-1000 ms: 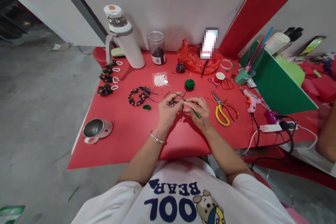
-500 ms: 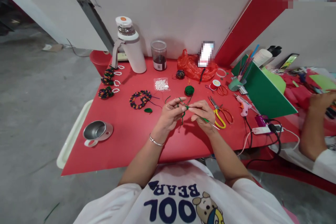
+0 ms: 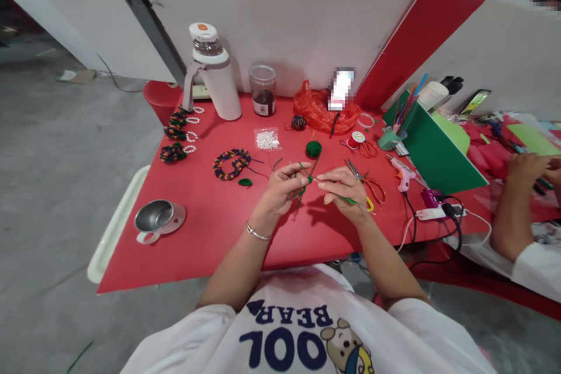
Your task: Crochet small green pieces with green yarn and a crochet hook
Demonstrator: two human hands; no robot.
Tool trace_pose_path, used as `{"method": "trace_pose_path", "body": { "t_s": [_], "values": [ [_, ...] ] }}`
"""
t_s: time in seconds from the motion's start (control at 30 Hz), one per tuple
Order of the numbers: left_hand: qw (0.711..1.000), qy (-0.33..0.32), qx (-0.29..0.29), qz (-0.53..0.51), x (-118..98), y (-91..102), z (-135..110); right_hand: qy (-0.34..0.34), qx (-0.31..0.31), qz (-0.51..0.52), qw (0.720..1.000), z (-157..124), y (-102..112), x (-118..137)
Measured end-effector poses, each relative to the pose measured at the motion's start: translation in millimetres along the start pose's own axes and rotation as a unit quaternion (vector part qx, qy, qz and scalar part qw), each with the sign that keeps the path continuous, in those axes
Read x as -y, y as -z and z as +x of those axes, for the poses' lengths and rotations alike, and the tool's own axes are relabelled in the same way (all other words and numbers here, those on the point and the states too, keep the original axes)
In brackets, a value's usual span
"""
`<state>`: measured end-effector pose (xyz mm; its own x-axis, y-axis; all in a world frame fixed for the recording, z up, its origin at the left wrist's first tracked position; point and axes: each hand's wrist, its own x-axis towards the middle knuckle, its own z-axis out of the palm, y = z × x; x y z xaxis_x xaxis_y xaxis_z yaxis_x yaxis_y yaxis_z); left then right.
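Between thumb and fingers, my left hand (image 3: 284, 188) pinches a small piece of green yarn (image 3: 302, 190), with a strand looped over the fingers and a tail hanging below. My right hand (image 3: 345, 191) is closed on a crochet hook (image 3: 350, 201) with a green grip; its tip reaches the green stitches and its other end sticks out past my palm. From the yarn a strand runs up to a green yarn ball (image 3: 313, 149). To the left lie a small green crocheted leaf shape (image 3: 245, 183) and a multicoloured braided yarn ring (image 3: 230, 163).
Scissors (image 3: 353, 168) and orange-handled pliers (image 3: 376, 190) lie right of my right hand, near a pink glue gun (image 3: 403, 174). A steel cup (image 3: 158, 219), a white flask (image 3: 221, 85) and a bag of white beads (image 3: 267, 139) stand around. Another person's arm (image 3: 512, 210) is at far right.
My right hand has drawn slightly right, away from my left, so more of the hook's tip shows between them. The whole view has shifted a little.
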<state>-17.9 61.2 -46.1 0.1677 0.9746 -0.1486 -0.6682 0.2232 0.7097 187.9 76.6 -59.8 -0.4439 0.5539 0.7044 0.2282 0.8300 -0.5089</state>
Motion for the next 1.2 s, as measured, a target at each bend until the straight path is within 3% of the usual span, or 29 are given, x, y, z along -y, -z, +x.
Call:
{"method": "trace_pose_path", "body": {
  "t_s": [0.47,0.8,1.2],
  "values": [
    [0.999,-0.001,0.024,0.040,-0.9,3.0,0.5,-0.028,0.035,0.024,0.999,8.4,15.3,15.1],
    [0.999,-0.010,0.015,0.038,-2.8,-0.3,-0.1,-0.096,0.006,0.067,0.993,3.4,12.9,15.8],
    [0.999,-0.016,0.030,0.038,1.4,5.9,1.9,-0.085,-0.002,0.083,0.993,2.2,10.3,14.9]
  ]
}}
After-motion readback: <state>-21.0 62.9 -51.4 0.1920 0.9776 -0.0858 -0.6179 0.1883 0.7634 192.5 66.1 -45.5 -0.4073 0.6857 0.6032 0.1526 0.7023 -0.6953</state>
